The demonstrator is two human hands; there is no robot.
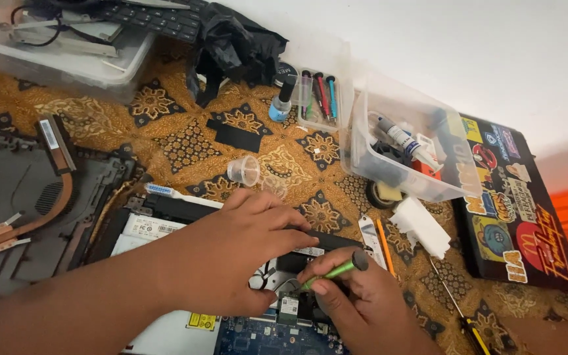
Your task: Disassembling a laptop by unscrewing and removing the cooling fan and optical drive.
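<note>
Screwdriver (pixel 333 270), slim, green-shafted, grey-capped, pinched in right hand (pixel 363 302); left hand (pixel 231 256) flat, ungripping, on opened laptop (pixel 165 230).

Left hand (pixel 231 253) rests flat on the opened laptop (pixel 165 329) — right hand (pixel 363 296) grips a green screwdriver (pixel 333 271), tip down at the circuit board (pixel 277 335).

Two hands: left hand (pixel 231 253) at seven o'clock, right hand (pixel 356 296) at six. One green screwdriver (pixel 333 271) held there. Three clear plastic boxes: one (pixel 67 62) at eleven, one (pixel 327 72) at twelve, one (pixel 415 141) at two. One small clear cup (pixel 243 169) near centre. One yellow-handled screwdriver (pixel 461 312) at five.
</note>
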